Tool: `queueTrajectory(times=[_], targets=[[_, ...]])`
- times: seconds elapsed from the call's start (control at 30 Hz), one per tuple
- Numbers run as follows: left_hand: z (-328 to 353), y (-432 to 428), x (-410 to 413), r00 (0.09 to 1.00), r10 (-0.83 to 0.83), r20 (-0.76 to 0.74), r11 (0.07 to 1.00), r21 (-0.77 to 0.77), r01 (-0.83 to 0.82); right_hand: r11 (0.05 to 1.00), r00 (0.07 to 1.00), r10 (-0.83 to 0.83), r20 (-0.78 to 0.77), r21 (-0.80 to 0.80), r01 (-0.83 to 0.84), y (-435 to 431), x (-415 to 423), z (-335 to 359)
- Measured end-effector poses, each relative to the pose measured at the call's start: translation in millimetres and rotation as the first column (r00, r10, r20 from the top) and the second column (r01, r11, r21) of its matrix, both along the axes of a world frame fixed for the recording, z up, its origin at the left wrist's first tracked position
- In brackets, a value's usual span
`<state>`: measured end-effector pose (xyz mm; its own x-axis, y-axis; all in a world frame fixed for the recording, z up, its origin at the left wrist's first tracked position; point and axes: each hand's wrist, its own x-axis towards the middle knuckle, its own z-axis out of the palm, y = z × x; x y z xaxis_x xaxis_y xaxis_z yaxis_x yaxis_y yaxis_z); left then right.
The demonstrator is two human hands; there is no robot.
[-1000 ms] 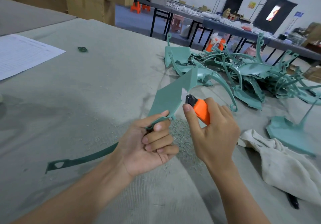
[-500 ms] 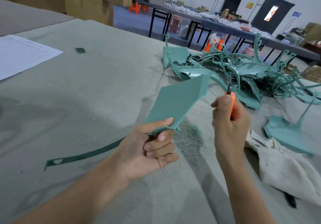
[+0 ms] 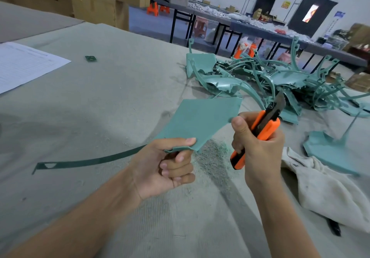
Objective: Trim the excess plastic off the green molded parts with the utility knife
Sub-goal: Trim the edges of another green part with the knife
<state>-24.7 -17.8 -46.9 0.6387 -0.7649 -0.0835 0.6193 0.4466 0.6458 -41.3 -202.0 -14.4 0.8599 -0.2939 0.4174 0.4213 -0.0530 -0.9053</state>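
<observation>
My left hand (image 3: 168,167) grips a green molded part (image 3: 198,121) by its near edge, thumb on top; the part's flat panel tilts up and away, and its long thin arm trails left over the table. My right hand (image 3: 258,147) holds an orange utility knife (image 3: 262,129) upright, blade out and pointing up and away. The thumb tip sits right by the panel's right edge. The blade is clear of the part. A pile of green molded parts (image 3: 270,81) lies beyond on the table.
Green shavings (image 3: 212,157) lie scattered on the grey cloth-covered table (image 3: 100,101) under my hands. A dirty white rag (image 3: 328,185) lies at the right, partly over a single green part (image 3: 330,151). A paper sheet (image 3: 24,63) lies far left. Cardboard boxes (image 3: 90,3) stand behind.
The knife swung off the panel's edge to the right, then came back closer with the blade now upright. The panel has tilted flatter in my left hand.
</observation>
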Motion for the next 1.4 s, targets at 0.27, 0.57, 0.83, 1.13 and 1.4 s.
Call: queueTrajectory(times=[0.27,0.57,0.83,1.13,1.4], targets=[[3.6,-0.6,0.0,0.979,0.044,0.201,0.977,0.194,-0.083,0.981,0.996,0.071,-0.06,0.183,-0.059,-9.6,0.1,3.9],[2.8,4.9,7.2,0.969,0.16,0.19,0.976,0.116,-0.184,0.976,0.988,0.125,-0.09,0.189,-0.107,-4.5,-0.7,4.7],[-9.6,-7.4,14.4,0.902,0.386,0.196,0.91,0.079,-0.406,0.974,0.999,-0.007,0.048,0.227,-0.004,14.4,-5.2,-4.3],[0.7,-16.7,-5.9,0.908,0.247,0.339,0.921,0.211,-0.329,0.995,0.996,-0.055,0.064,0.09,0.049,35.8,-11.6,-14.5],[2.7,-9.2,0.0,0.916,0.382,0.123,0.907,-0.238,-0.346,0.979,0.978,0.203,-0.04,0.017,-0.202,46.8,-17.9,-16.4]])
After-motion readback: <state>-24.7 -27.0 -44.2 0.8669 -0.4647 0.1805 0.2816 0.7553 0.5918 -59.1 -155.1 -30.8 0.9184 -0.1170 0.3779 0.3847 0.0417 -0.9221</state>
